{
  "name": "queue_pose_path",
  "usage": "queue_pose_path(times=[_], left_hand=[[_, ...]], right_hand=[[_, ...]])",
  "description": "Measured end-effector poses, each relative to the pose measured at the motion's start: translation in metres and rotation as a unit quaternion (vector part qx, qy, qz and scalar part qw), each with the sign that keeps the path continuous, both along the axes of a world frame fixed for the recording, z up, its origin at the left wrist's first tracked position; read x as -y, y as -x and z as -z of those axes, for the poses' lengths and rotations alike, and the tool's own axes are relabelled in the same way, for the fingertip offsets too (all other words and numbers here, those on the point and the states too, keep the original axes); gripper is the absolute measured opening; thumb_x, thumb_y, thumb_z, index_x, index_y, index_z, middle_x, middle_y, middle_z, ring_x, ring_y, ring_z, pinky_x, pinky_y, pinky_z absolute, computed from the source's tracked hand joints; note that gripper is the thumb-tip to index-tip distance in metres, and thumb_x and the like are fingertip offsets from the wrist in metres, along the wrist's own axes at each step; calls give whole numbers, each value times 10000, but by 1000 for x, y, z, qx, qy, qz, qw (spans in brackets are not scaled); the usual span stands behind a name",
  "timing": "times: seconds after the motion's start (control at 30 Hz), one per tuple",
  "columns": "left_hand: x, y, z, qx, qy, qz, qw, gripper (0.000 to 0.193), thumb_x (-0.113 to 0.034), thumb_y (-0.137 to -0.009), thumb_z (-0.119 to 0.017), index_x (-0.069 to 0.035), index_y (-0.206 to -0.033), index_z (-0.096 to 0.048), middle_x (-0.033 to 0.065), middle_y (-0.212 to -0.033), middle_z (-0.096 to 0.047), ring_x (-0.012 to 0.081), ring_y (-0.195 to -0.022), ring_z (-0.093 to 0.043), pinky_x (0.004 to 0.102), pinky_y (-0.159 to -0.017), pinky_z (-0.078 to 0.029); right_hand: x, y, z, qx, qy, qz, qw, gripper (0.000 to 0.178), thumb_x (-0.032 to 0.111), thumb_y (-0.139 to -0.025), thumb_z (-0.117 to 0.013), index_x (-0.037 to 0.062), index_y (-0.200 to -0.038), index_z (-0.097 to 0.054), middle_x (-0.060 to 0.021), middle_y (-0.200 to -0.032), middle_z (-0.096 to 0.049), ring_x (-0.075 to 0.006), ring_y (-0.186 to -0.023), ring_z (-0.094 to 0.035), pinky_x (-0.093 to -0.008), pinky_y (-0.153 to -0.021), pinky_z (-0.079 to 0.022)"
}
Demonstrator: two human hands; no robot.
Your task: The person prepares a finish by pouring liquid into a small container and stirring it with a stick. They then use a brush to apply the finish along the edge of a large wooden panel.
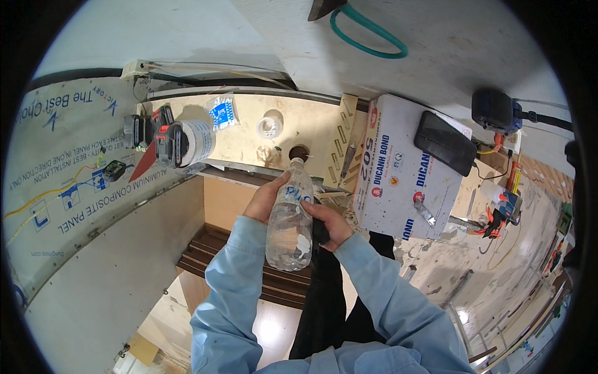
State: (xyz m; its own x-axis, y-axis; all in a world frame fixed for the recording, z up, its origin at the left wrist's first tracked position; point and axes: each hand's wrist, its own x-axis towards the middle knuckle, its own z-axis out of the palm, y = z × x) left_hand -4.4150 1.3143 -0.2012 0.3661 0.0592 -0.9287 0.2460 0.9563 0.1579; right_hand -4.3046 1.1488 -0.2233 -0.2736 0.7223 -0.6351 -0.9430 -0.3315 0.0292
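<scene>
At the near edge of the worktop (244,105), the left hand (265,198) and right hand (331,225) grip a clear bottle (288,224) bearing blue writing. At the right end lies a box (398,171) printed blue and red; near the far edge, a blue-labelled packet (222,113).

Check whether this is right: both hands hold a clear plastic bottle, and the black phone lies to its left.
Wrong side: the head view shows the black phone to the right of the clear plastic bottle, which the left hand and right hand do hold.
</scene>
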Motion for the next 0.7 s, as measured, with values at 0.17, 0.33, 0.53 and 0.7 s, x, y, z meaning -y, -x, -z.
queue_pose_path(times=[0.17, 0.33, 0.53, 0.7], left_hand=[[1, -1, 4, -13, -5, -2, 1000, 400, -365, -1108, -535, -10, -1260, -635, 147, -1054, -756, 264, -854, -758, 395, -751, -636], [-1, 0, 7, 13, 23, -16, 1000, 378, -366, -1095, -555, -23, -1224, -648, 138, -1024, -756, 259, -836, -752, 400, -742, -631], [0, 0, 7, 56, -2, -37, 998, 398, -404, -1070, -592, -43, -1219, -664, 118, -1030, -761, 252, -849, -752, 395, -757, -631], [1, -2, 3, 27, 12, -24, 999, 406, -400, -1084, -579, -38, -1253, -649, 133, -1054, -757, 256, -873, -754, 401, -773, -637]], right_hand=[[0, -1, 2, 14, 2, -15, 1000, 388, 325, -1056, -672, 6, -1275, -666, -82, -1178, -750, -193, -1039, -734, -345, -940, -597], [0, 0, 6, 20, 3, -13, 1000, 395, 343, -1047, -684, 12, -1262, -671, -76, -1165, -750, -190, -1028, -734, -348, -925, -603], [1, 3, 10, 24, -8, -9, 1000, 393, 356, -1035, -699, 34, -1261, -678, -62, -1142, -753, -177, -1012, -737, -345, -894, -613], [2, 4, 11, 18, -25, 9, 999, 399, 364, -1032, -703, 37, -1258, -681, -63, -1134, -756, -172, -999, -739, -339, -881, -615]])
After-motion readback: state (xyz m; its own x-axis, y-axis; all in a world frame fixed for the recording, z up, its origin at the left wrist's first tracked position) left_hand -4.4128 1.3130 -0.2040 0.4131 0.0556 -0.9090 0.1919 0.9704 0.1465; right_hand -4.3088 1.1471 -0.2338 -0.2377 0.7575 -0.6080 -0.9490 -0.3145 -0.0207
